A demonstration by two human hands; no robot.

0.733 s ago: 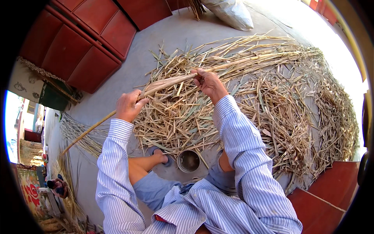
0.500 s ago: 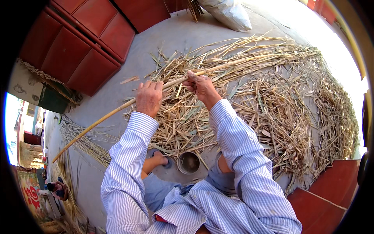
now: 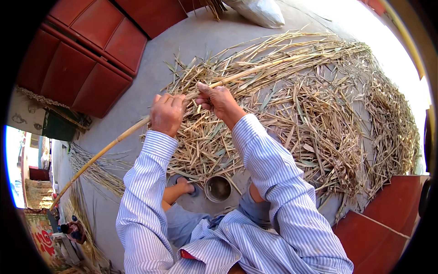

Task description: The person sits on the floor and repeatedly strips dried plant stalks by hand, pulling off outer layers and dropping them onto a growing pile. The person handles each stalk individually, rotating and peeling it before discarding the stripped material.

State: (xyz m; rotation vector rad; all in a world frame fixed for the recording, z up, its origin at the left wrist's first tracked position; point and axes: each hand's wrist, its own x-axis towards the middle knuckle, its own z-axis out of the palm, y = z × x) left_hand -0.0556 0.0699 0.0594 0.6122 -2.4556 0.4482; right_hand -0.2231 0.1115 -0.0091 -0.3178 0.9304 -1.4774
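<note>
A long yellowish reed stalk [image 3: 106,147] runs aslant across the view, from low on the left up toward the far right. My left hand [image 3: 168,113] is closed around its middle, seen from the back of the hand. Just to the right, my right hand [image 3: 216,101] grips the same stalk between thumb and fingers, the thumb lying along its top. Under and beyond my hands lies a wide heap of dry stalk pieces and leaf husks [image 3: 273,132]. Longer loose reeds [image 3: 292,50] lie along the heap's far side.
A round metal bowl [image 3: 218,189] stands on the grey floor between my feet. Dark red padded panels [image 3: 86,68] stand at the far left, with a white sack [image 3: 258,13] at the far edge. Thin stalks [image 3: 102,171] lie at left; a person [image 3: 73,230] is beyond them.
Both hands have shifted left with the stalk, and its left end now reaches farther out. The right hand has come closer to the left one. The whole view has shifted slightly.
</note>
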